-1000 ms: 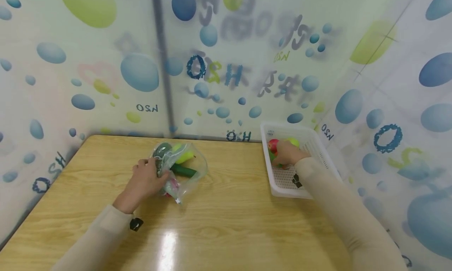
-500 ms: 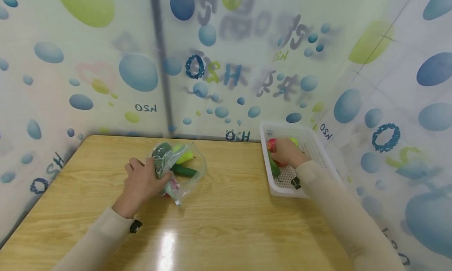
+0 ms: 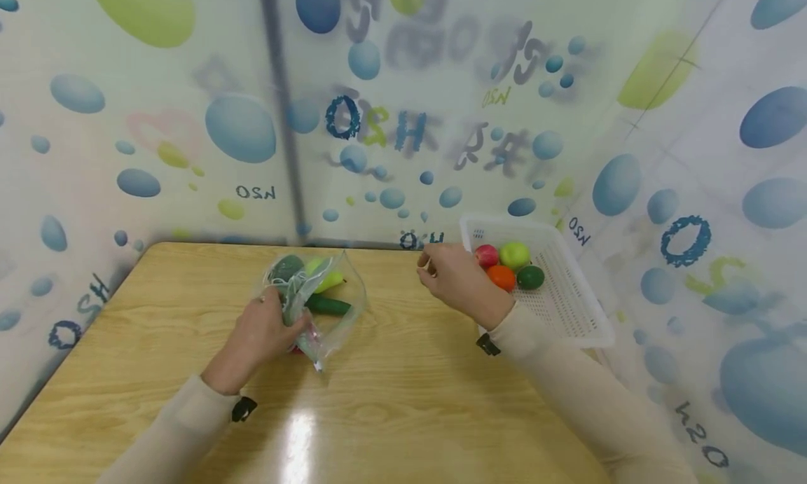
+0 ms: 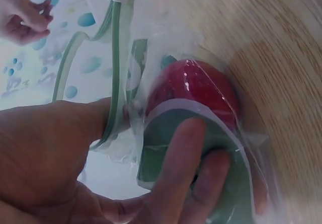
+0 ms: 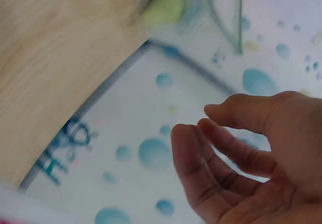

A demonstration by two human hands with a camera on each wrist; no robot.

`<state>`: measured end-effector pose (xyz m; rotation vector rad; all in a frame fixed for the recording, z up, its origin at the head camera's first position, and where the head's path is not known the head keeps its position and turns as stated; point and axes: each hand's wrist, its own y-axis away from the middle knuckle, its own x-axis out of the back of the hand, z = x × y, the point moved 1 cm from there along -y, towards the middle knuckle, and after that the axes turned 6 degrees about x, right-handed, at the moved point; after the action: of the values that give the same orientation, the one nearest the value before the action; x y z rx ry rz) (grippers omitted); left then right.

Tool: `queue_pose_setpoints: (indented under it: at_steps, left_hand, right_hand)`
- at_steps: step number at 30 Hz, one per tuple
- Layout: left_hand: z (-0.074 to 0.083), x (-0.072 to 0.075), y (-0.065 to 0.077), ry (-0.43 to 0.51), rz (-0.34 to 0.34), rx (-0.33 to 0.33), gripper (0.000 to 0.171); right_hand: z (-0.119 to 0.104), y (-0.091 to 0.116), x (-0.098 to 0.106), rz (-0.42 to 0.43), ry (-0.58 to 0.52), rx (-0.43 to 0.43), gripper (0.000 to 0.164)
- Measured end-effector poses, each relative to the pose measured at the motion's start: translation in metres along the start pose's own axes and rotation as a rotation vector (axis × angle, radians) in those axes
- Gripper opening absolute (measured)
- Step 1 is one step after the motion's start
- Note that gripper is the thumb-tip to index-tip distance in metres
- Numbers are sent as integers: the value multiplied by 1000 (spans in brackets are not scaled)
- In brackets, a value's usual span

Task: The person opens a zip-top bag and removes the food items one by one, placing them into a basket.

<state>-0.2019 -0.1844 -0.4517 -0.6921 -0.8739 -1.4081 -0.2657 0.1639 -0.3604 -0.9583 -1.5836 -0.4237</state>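
My left hand (image 3: 261, 326) grips the near left side of a clear zip bag (image 3: 343, 330) lying on the table. Inside are a yellow-green pear (image 3: 329, 281), a dark green cucumber-like piece (image 3: 329, 305) and a dark green rounded piece (image 3: 286, 267). In the left wrist view, fingertips (image 4: 188, 138) lie over the bag's green panel, beside a shiny red round piece (image 4: 196, 85) under the plastic. My right hand (image 3: 463, 281) is raised just left of the white basket (image 3: 583, 309), its fingers loosely bent with nothing between them, as the right wrist view shows.
The basket holds a red apple-like fruit (image 3: 486, 255), a green apple (image 3: 514, 255), an orange-red round fruit (image 3: 502, 278) and a dark green oval fruit (image 3: 530, 278). A patterned wall (image 3: 378, 190) stands behind the wooden table (image 3: 391, 400).
My right hand has come out of the basket and moved left, uncovering the fruit. The dark green fruit now shows further right in the basket. My left hand stays at the bag.
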Motion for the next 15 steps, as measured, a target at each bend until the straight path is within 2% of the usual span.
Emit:
queue_pose_setpoints:
  at_steps: [6,10,12,15]
  left_hand:
    - [0,1,-2,18,-24,6,73]
    - [0,0,-2,48,-53,21,73]
    - [0,0,-2,57,-53,14,71]
    - [-1,1,-2,57,-38,-10,67]
  right_hand:
    - [-48,-15,-30,-9,-75,225,12]
    - [-69,-28,-55,-57,-109,379,15]
    - [-76,-35,-68,-106,-117,414,19]
    - [-83,-44,-88,-188,-73,420,25]
